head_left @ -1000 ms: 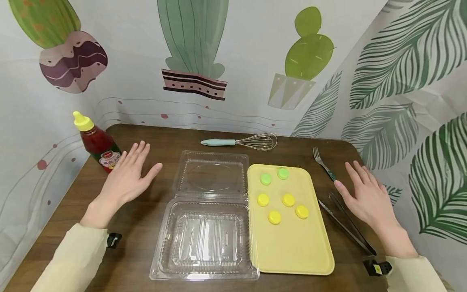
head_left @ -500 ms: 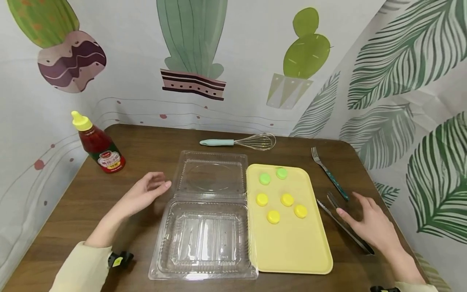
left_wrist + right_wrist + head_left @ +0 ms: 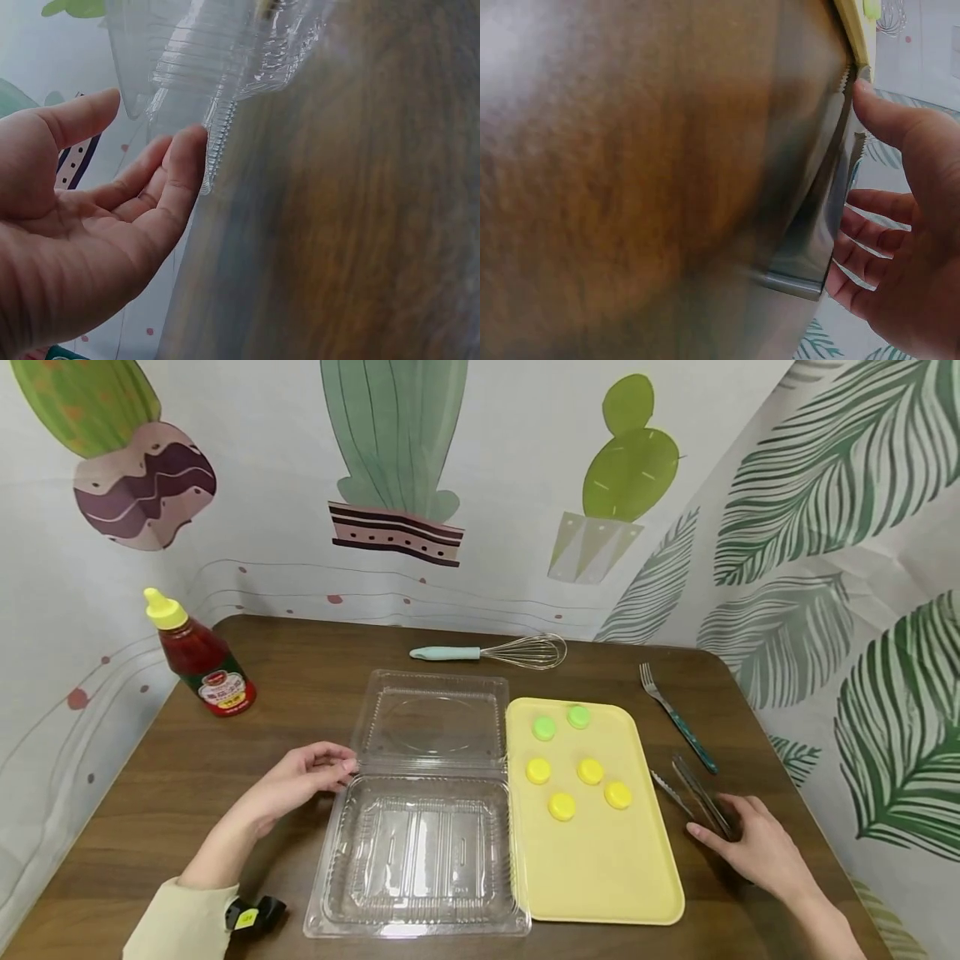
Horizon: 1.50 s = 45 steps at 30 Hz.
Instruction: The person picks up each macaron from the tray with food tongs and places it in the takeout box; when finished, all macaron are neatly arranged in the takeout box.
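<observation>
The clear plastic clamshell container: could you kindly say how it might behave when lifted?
The clear plastic clamshell container is probably light, given its thin, see-through plastic. Its ribbed base may feel stiff; the unfolded lid could swing.

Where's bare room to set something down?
Free: near end of the yellow tray, short of the yellow discs; table between sauce bottle, whisk, clear lid and left hand. Crowded: right of the tray, with fork, tongs and right hand. No gap between clear container and tray.

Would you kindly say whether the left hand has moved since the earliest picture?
Yes: in the head view, the left hand has moved down and right, away from the bottle, to the clear container.
</observation>
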Each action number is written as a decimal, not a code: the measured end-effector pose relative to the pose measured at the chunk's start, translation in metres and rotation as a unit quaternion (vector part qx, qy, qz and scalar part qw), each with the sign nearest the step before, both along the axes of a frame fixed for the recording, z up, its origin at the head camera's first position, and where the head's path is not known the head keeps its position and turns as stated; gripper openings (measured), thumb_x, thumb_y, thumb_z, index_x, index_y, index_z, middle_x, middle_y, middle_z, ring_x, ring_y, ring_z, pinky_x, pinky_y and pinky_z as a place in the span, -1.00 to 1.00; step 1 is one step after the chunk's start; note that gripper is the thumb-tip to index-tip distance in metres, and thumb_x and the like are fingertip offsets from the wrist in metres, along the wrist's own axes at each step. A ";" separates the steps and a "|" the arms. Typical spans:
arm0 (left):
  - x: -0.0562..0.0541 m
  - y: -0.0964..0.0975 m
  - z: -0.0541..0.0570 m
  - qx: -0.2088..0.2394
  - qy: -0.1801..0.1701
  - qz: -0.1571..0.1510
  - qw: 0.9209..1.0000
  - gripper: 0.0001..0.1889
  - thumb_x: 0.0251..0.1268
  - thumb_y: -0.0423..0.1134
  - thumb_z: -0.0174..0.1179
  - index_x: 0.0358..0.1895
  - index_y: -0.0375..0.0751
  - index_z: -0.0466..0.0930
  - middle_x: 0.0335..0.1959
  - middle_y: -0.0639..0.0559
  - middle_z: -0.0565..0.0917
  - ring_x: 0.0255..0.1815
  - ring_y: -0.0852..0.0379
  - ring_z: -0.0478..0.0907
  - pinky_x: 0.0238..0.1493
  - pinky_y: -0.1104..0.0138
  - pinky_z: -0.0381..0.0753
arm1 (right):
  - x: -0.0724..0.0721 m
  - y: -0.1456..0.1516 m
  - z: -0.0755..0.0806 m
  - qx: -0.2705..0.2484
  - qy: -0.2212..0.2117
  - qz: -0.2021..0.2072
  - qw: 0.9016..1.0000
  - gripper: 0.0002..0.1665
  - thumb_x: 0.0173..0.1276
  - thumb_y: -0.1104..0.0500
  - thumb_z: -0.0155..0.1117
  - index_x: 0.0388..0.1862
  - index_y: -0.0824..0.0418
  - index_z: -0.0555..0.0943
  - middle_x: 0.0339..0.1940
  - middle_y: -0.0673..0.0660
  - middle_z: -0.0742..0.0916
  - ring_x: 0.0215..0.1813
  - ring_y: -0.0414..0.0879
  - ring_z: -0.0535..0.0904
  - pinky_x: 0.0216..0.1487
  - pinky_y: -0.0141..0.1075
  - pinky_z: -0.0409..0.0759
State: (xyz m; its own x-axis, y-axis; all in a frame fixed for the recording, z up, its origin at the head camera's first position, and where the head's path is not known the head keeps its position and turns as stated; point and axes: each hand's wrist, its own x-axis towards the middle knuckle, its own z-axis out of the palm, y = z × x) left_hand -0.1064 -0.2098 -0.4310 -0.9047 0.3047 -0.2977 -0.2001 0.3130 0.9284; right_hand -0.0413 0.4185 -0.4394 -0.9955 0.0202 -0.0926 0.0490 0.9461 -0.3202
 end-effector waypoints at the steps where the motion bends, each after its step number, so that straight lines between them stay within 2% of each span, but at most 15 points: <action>1: 0.001 0.000 0.000 -0.001 -0.002 0.000 1.000 -0.51 0.47 -0.10 0.19 0.19 -0.48 0.43 -0.08 -0.16 0.67 -0.09 0.02 0.63 0.01 0.21 0.61 | 0.000 0.000 -0.001 -0.001 -0.003 0.000 1.000 0.00 0.27 -0.30 0.37 0.27 0.51 0.39 0.12 0.53 0.47 -0.05 0.36 0.52 -0.16 0.22 0.51; 4: 0.003 0.001 -0.002 0.000 -0.003 -0.002 1.000 -0.56 0.47 -0.13 0.19 0.13 -0.49 0.49 -0.17 -0.14 0.69 -0.15 0.06 0.64 -0.06 0.26 0.62 | 0.001 -0.001 -0.004 -0.002 -0.003 0.002 1.000 0.00 0.26 -0.30 0.38 0.24 0.53 0.41 0.14 0.56 0.46 0.07 0.48 0.46 -0.07 0.31 0.45; 6: 0.004 0.001 -0.002 0.003 0.002 -0.004 1.000 -0.59 0.47 -0.15 0.19 0.09 -0.49 0.51 -0.21 -0.13 0.69 -0.18 0.08 0.63 -0.10 0.27 0.62 | 0.002 -0.001 -0.006 -0.004 0.001 0.003 1.000 -0.03 0.26 -0.28 0.39 0.21 0.54 0.43 0.11 0.56 0.48 0.07 0.49 0.46 -0.06 0.31 0.44; 17: 0.004 0.003 -0.005 0.008 0.037 -0.012 0.999 -0.71 0.46 -0.23 0.19 -0.09 -0.49 0.59 -0.38 -0.11 0.66 -0.37 0.13 0.59 -0.35 0.29 0.58 | 0.001 -0.003 -0.012 -0.016 0.063 0.010 0.998 -0.28 0.29 -0.06 0.46 0.05 0.56 0.51 -0.08 0.46 0.59 -0.14 0.33 0.55 -0.19 0.21 0.49; 24: 0.005 0.005 -0.005 0.012 0.048 -0.009 0.999 -0.71 0.47 -0.25 0.17 -0.10 -0.52 0.58 -0.39 -0.13 0.66 -0.41 0.13 0.59 -0.35 0.29 0.61 | 0.001 -0.002 -0.017 -0.023 0.104 0.012 0.994 -0.38 0.24 0.06 0.51 -0.01 0.56 0.55 -0.17 0.39 0.61 -0.29 0.13 0.54 -0.32 0.03 0.49; 29: 0.006 0.005 -0.005 0.011 0.045 -0.010 0.999 -0.72 0.48 -0.24 0.17 -0.12 -0.51 0.58 -0.41 -0.12 0.64 -0.42 0.12 0.58 -0.37 0.28 0.60 | 0.003 -0.003 -0.018 -0.028 0.120 0.012 0.992 -0.43 0.23 0.10 0.51 -0.02 0.54 0.56 -0.17 0.39 0.62 -0.26 0.18 0.56 -0.31 0.05 0.49; 32: 0.007 0.005 -0.005 0.012 0.044 -0.012 0.999 -0.72 0.48 -0.24 0.17 -0.12 -0.51 0.57 -0.42 -0.12 0.64 -0.43 0.13 0.57 -0.39 0.29 0.59 | 0.003 -0.003 -0.017 -0.030 0.132 0.011 0.991 -0.45 0.23 0.12 0.52 -0.04 0.54 0.56 -0.18 0.39 0.62 -0.25 0.20 0.57 -0.31 0.05 0.49; 39: 0.007 0.006 -0.005 0.015 0.043 -0.012 0.999 -0.71 0.48 -0.24 0.17 -0.13 -0.52 0.57 -0.43 -0.11 0.63 -0.45 0.14 0.56 -0.43 0.30 0.56 | -0.002 -0.004 -0.006 -0.032 0.132 0.004 0.991 -0.51 0.27 0.12 0.47 -0.03 0.48 0.58 -0.34 0.17 0.66 -0.36 -0.02 0.50 -0.42 -0.21 0.43; 45: 0.007 0.005 -0.004 0.014 0.044 -0.013 0.999 -0.70 0.48 -0.24 0.17 -0.12 -0.53 0.57 -0.42 -0.12 0.64 -0.44 0.13 0.57 -0.42 0.30 0.57 | -0.008 -0.007 0.005 -0.030 0.155 0.015 0.987 -0.54 0.28 0.11 0.46 -0.02 0.44 0.60 -0.38 0.08 0.66 -0.36 -0.08 0.50 -0.39 -0.21 0.42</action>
